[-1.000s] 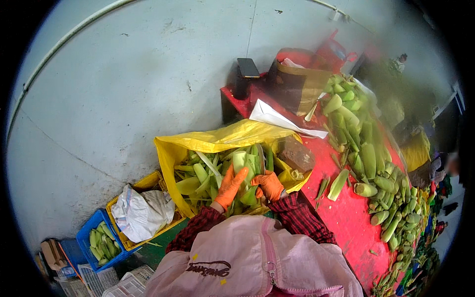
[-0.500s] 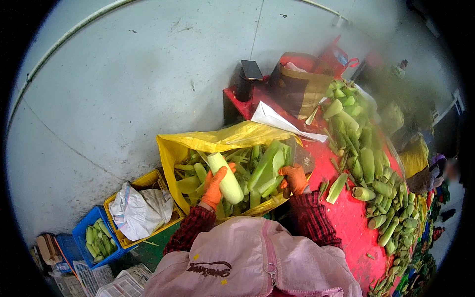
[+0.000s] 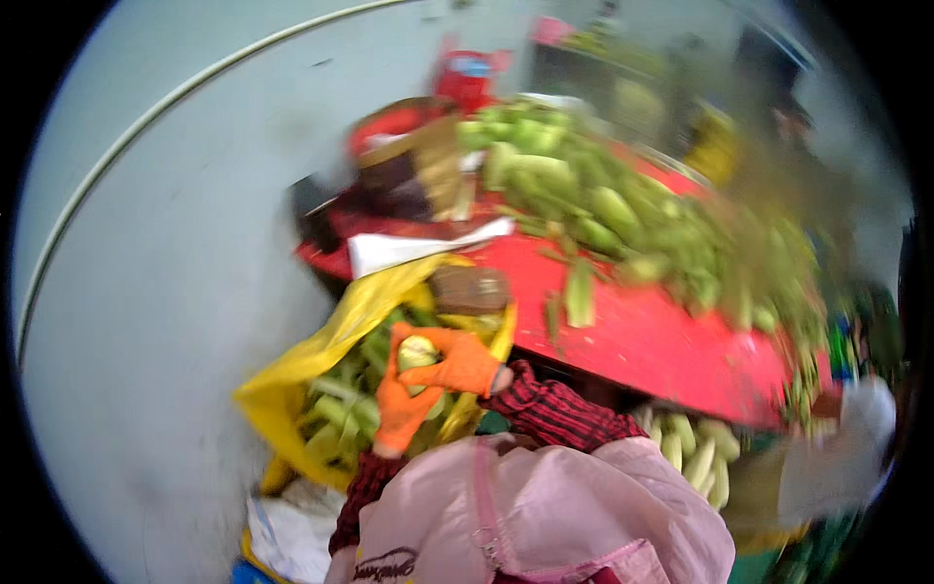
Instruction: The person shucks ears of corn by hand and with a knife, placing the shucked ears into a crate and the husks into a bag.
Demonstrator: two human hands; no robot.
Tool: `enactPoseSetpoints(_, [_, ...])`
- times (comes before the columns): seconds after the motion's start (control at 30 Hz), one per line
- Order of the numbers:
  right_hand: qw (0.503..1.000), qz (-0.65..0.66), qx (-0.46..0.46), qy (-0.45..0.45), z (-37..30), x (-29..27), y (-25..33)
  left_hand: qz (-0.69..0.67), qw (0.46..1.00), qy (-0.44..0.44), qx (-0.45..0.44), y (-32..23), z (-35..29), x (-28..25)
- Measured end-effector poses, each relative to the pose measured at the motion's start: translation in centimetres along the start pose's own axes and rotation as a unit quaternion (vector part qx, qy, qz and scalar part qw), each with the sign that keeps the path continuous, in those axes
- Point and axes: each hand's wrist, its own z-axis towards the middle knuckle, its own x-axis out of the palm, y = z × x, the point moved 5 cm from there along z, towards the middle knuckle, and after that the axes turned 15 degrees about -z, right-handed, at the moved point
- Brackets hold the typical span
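Both my hands, in orange gloves, are closed around one ear of corn [image 3: 416,352], which shows end-on, pale green and yellowish. My left hand [image 3: 397,409] wraps it from the left and below. My right hand [image 3: 462,363] presses on it from the right, fingers bent around it. They are above a yellow sack [image 3: 282,394] filled with green corn husks [image 3: 336,414]. To the right and beyond, a heap of green corn in husks [image 3: 603,214] lies on a red table [image 3: 623,341].
A brown block [image 3: 469,290] sits at the sack's far rim. White paper [image 3: 384,253], a brown bag [image 3: 438,165] and a dark phone [image 3: 313,195] are at the table's far left. Pale stripped ears [image 3: 700,462] lie below the table edge. A white sack [image 3: 292,535] is lower left.
My view has swung right, blurring the picture. My right hand has left the husks beside the sack's edge and joined my left on the ear, which has turned from lengthwise to end-on.
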Motion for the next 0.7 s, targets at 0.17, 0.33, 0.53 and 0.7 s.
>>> enactPoseSetpoints(0.17, [0.975,0.139,0.167,-0.048,-7.5,-6.2,-5.0,-0.025,0.990,0.142,-0.006,1.0,1.7,6.7])
enactPoseSetpoints(0.33, [0.896,0.145,0.352,-0.227,-22.7,-12.0,-10.4,-0.057,0.976,0.177,-0.112,4.8,2.7,8.8])
enactPoseSetpoints(0.53, [0.700,-0.009,0.604,-0.381,-45.3,-13.2,-13.2,-0.055,0.956,0.225,-0.178,8.2,3.8,11.8])
enactPoseSetpoints(0.7, [0.562,-0.111,0.789,-0.222,-59.0,-9.7,-14.7,-0.038,0.949,0.256,-0.180,9.0,4.3,14.1])
